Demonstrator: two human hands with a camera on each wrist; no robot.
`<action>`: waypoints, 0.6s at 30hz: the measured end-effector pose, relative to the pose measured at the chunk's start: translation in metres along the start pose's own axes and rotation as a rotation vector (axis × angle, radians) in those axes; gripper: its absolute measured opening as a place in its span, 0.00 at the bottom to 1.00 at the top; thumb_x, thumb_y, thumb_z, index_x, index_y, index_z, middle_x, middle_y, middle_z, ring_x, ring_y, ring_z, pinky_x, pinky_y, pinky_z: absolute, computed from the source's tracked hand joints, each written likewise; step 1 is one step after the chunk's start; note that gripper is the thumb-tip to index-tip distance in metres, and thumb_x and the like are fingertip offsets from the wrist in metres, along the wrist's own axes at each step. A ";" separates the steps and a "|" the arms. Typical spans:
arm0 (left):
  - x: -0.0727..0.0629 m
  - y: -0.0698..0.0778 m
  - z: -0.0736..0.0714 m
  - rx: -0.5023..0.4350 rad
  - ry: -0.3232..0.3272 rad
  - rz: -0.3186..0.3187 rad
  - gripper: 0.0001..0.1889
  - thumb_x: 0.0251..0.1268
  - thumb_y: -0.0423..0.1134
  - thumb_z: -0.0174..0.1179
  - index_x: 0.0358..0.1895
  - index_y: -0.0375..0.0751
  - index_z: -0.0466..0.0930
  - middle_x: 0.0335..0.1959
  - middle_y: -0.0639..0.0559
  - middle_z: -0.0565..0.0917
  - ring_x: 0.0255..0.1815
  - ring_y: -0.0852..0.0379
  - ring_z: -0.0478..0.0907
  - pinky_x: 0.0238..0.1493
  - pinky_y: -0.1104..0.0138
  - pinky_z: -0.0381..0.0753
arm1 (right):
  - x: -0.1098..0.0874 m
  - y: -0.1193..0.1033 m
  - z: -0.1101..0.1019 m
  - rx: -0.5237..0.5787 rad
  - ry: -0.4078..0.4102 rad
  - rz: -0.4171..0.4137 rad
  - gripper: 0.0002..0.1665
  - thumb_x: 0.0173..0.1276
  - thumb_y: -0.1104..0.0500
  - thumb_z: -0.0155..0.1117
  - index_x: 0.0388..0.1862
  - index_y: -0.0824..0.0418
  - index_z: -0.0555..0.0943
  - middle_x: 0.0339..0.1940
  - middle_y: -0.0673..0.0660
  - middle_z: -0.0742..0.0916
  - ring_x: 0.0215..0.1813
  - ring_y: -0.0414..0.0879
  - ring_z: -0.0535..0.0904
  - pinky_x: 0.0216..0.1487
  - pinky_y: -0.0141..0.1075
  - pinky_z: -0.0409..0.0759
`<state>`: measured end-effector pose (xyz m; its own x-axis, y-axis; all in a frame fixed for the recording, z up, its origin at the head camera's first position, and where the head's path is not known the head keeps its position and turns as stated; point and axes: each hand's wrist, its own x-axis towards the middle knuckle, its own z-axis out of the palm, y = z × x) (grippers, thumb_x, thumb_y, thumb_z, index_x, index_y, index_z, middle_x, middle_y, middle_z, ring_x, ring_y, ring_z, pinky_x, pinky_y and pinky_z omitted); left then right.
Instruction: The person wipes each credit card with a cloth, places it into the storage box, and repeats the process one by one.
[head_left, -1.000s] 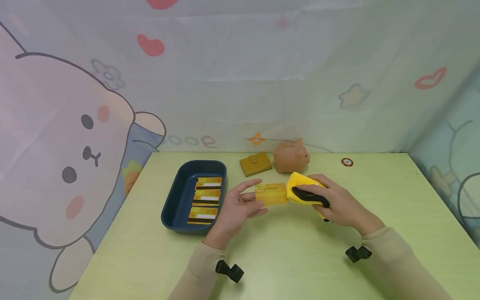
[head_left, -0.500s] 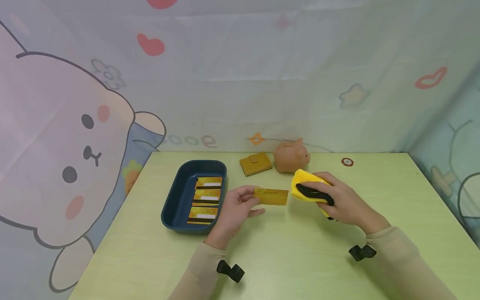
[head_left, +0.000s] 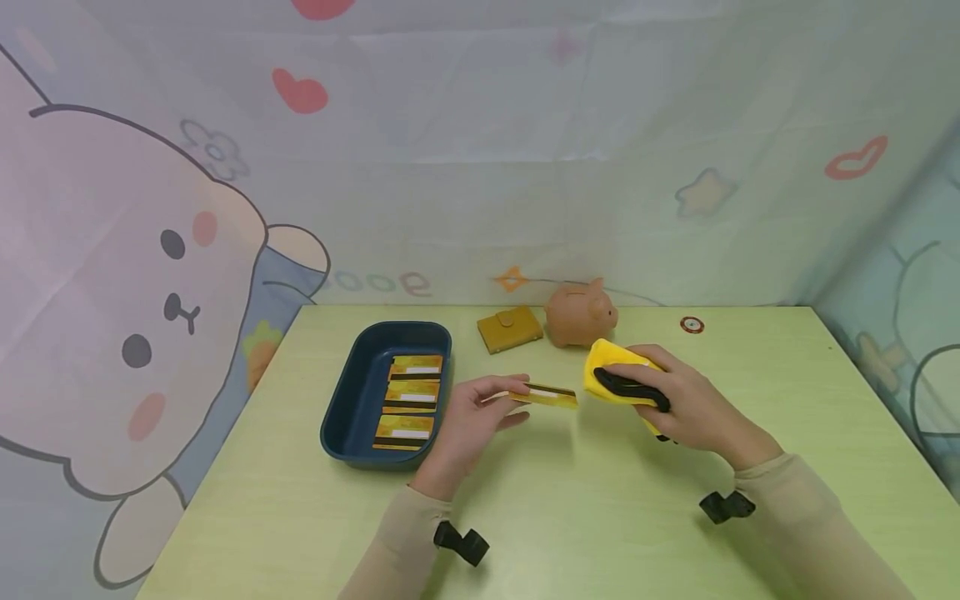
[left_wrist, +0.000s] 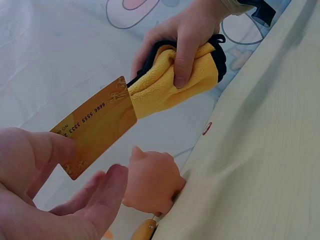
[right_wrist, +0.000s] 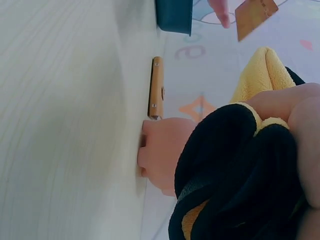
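Observation:
Between thumb and fingers, my left hand (head_left: 471, 421) pinches a gold bank card (head_left: 553, 397) by its left end, above the table. The card is tilted so its dark-striped side faces the head camera; its numbered face (left_wrist: 97, 127) shows in the left wrist view. To the right, my right hand (head_left: 693, 408) grips a folded yellow cloth (head_left: 603, 367) with black edging. A small gap separates cloth and card in the head view. On the left, a dark blue tray (head_left: 339, 408) holds three visible rows of gold cards (head_left: 411, 397), striped sides up.
Behind the hands lie a mustard wallet (head_left: 510, 330) and a pink piggy bank (head_left: 579, 317). A red-rimmed round chip (head_left: 692, 325) sits at the back right. A patterned backdrop (head_left: 480, 208) rises along the table's rear edge.
The cloth has come away from the card, moving right with my right hand. My left hand has turned the card, from its numbered face to its striped side in the head view.

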<state>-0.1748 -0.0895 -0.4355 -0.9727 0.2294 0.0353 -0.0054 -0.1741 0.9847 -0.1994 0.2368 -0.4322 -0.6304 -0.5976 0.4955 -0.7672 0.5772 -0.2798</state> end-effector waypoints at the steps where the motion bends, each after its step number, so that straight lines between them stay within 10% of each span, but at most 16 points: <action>1: 0.000 0.000 0.000 0.000 -0.003 -0.001 0.11 0.75 0.22 0.56 0.52 0.22 0.84 0.62 0.34 0.82 0.57 0.44 0.86 0.56 0.52 0.88 | 0.000 0.000 0.000 -0.001 0.001 0.000 0.45 0.54 0.76 0.77 0.70 0.49 0.80 0.67 0.60 0.78 0.56 0.54 0.82 0.47 0.51 0.88; 18: -0.002 0.001 -0.004 0.006 -0.002 0.017 0.19 0.69 0.22 0.62 0.62 0.28 0.83 0.60 0.36 0.82 0.50 0.51 0.86 0.56 0.57 0.88 | 0.005 -0.003 0.004 0.025 0.016 -0.026 0.46 0.54 0.76 0.77 0.71 0.49 0.80 0.67 0.60 0.79 0.57 0.53 0.81 0.49 0.50 0.88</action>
<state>-0.1741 -0.0941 -0.4351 -0.9723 0.2279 0.0525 0.0127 -0.1724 0.9849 -0.2007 0.2291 -0.4322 -0.6083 -0.6030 0.5162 -0.7861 0.5475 -0.2868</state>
